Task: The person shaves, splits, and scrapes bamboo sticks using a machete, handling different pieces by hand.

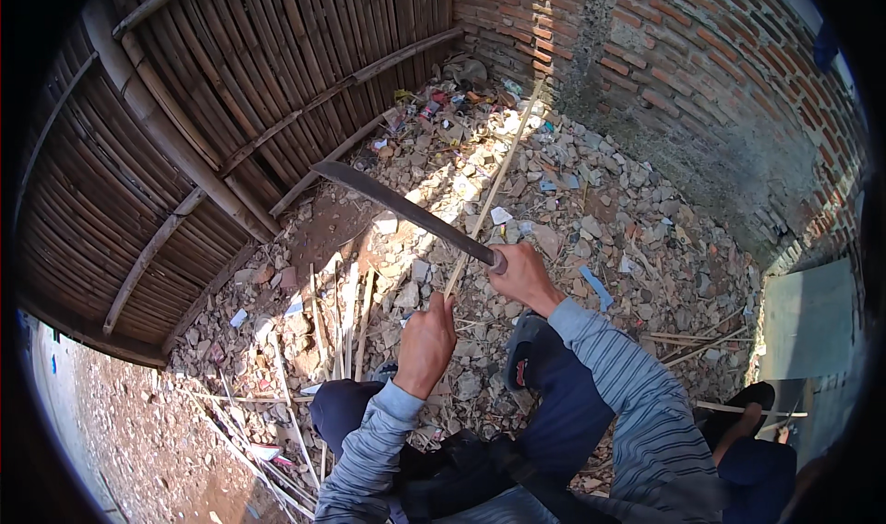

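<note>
My right hand [524, 277] is closed round the handle of a machete [406, 208]. Its long dark blade points up and to the left and crosses over a thin bamboo strip [502, 169]. Whether the blade touches the strip I cannot tell. My left hand [427, 344] is closed on the near end of that strip, which runs away from me toward the brick corner. Both hands are above the rubble, in front of my bent knees.
Stony rubble [572, 233] with litter covers the ground. Several split bamboo strips [349, 316] lie at the left. A bamboo wall [268, 72] stands left, a brick wall [683, 72] right. Another person's foot [752, 404] shows at the lower right, near a pale panel [808, 321].
</note>
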Available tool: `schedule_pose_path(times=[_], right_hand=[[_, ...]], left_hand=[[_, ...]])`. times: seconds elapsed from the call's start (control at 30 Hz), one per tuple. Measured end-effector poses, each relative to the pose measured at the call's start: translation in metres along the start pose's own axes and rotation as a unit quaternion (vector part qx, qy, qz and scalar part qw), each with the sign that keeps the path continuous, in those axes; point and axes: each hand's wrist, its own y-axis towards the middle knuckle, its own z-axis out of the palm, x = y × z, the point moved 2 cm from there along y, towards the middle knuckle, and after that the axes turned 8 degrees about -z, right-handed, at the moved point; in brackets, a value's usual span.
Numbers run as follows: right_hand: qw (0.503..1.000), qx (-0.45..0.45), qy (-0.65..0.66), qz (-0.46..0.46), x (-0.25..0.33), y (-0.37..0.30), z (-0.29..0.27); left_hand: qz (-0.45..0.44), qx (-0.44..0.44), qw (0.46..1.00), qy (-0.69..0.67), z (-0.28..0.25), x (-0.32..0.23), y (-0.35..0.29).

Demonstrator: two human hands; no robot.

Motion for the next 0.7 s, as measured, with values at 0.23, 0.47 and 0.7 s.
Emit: schedule_pose_path(times=[0.23,0.47,0.7], right_hand=[[1.000,0.014,0.010,-0.020,0.006,-0.007,0.006],[1.000,-0.030,0.003,0.005,-0.018,0.006,-0.008],[1.000,-0.003,0.011,-0.006,-0.001,0.003,-0.008]], left_hand=[[0.020,-0.012,1.000,-0.002,0.002,0.004,-0.004],[0.022,0.001,1.000,0.005,-0.003,-0.006,-0.005],[0.013,-0.003,0.999,0.030,-0.009,-0.004,-0.012]])
